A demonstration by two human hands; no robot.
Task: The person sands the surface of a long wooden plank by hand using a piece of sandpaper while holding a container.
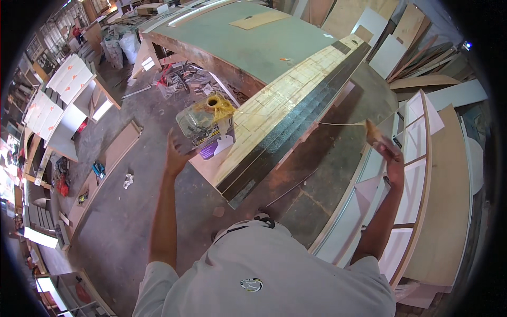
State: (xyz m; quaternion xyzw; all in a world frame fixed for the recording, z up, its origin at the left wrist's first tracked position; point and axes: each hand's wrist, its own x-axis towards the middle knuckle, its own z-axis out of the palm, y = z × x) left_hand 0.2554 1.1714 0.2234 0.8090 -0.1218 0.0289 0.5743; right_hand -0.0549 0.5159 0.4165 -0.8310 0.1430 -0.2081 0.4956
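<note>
A clear plastic glue container point(206, 126) with a purple and white label stands tilted at the near-left end of a long board. Dried yellow glue coats the rim around its round opening. My left hand point(176, 156) cups its near-left side, thumb low against the label; some fingers are hidden. Out to the right, my right hand point(388, 150) grips a small tan spreader point(370, 130), partly covered by the fingers. A thin glue strand point(340, 124) stretches from it across the board towards the container. The long board point(269, 103) has pale, patchy strips and a dark glossy band.
Beyond the board lies a green-topped worktable point(222, 43) with scraps beneath. A white shelf unit point(412, 166) flanks my right arm. White cabinet parts point(67, 99) and a long brown panel point(107, 170) are on the left. Sheet offcuts point(400, 35) lean at the back right.
</note>
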